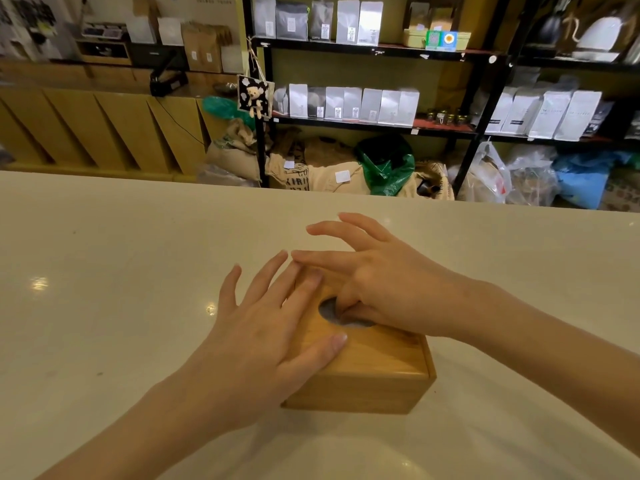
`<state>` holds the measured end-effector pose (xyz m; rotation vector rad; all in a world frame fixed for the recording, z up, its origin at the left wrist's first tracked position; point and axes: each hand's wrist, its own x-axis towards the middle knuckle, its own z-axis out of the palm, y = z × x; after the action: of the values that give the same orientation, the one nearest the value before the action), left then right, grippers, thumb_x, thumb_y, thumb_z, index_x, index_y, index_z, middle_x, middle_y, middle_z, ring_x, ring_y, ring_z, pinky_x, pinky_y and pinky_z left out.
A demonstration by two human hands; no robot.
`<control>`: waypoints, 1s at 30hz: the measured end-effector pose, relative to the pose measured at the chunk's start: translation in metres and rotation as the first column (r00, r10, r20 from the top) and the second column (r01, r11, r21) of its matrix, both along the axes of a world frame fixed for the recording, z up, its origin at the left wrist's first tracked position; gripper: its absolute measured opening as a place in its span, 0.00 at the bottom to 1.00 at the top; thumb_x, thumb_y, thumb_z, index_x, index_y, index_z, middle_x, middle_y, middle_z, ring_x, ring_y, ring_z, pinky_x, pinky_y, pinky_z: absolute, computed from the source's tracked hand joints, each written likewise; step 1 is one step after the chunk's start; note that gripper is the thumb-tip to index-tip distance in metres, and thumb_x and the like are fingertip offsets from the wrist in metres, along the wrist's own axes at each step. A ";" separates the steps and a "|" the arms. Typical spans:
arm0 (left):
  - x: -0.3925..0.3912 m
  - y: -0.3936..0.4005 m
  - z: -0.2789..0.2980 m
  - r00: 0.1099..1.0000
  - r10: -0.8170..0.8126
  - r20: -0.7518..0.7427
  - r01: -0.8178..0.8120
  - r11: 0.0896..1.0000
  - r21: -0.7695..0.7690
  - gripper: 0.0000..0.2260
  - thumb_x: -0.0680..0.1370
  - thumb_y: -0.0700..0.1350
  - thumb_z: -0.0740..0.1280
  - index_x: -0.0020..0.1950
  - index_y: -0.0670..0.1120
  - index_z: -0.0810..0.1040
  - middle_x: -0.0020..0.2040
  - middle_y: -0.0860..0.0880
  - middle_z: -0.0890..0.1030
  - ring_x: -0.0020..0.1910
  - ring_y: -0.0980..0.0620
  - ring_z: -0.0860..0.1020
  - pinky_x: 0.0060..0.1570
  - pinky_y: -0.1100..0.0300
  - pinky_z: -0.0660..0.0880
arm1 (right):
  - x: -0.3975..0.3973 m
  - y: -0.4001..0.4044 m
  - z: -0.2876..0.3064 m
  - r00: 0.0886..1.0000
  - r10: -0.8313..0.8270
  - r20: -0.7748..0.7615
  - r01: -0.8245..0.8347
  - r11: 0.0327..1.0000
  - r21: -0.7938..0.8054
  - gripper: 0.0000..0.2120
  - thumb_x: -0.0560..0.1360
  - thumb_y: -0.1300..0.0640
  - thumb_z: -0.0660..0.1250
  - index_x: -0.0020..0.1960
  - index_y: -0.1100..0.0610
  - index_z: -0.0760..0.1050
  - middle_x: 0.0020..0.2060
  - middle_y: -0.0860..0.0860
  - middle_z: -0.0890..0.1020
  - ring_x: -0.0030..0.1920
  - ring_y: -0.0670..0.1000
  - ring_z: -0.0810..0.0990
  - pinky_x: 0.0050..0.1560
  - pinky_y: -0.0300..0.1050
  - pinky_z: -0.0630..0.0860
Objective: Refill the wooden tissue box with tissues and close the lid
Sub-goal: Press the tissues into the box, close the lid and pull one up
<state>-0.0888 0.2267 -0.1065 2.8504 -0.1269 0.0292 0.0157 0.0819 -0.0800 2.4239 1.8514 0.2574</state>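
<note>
Wooden box (360, 372) at frame centre on bench (104, 271), left hand (256, 344) flat and spread on lid (367, 348), right hand (391, 289) spread, one finger dipped into the oval hole (330, 311), contents hard to make out

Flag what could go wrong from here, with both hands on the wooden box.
The right hand has a finger hooked into the oval opening of the lid; it might jam or pinch there. The left hand only lies flat on the lid, so the wooden tissue box could slide on the glossy counter. No tissue shows.
</note>
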 end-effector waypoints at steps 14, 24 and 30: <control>0.001 0.002 -0.002 0.999 0.009 0.039 -0.009 1.000 -0.009 0.37 0.65 0.72 0.35 0.72 0.60 0.40 0.75 0.61 0.40 0.70 0.63 0.31 0.67 0.53 0.28 | -0.004 -0.016 0.006 0.999 0.034 -0.005 -0.032 0.984 0.175 0.14 0.73 0.51 0.57 0.40 0.51 0.80 0.64 0.53 0.76 0.67 0.54 0.60 0.64 0.47 0.57; 0.008 0.004 0.007 0.999 -0.020 0.045 0.023 0.998 -0.062 0.44 0.56 0.79 0.40 0.70 0.65 0.55 0.74 0.64 0.47 0.66 0.70 0.33 0.66 0.56 0.29 | -0.010 -0.032 0.021 0.988 -0.059 -0.142 0.092 0.967 0.238 0.14 0.74 0.47 0.55 0.48 0.52 0.76 0.55 0.49 0.80 0.61 0.46 0.66 0.59 0.43 0.68; 0.013 0.000 0.010 0.998 -0.065 0.013 0.066 0.953 -0.296 0.24 0.60 0.71 0.53 0.55 0.70 0.66 0.69 0.67 0.61 0.63 0.77 0.45 0.72 0.55 0.44 | 0.000 -0.043 0.010 0.819 -0.185 -0.543 0.299 0.946 0.128 0.22 0.69 0.37 0.61 0.58 0.45 0.75 0.57 0.39 0.73 0.60 0.37 0.64 0.60 0.36 0.66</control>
<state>-0.0758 0.2262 -0.0963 2.5448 -0.2002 0.0363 0.0158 0.0391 -0.0701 3.0854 1.7130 -0.2816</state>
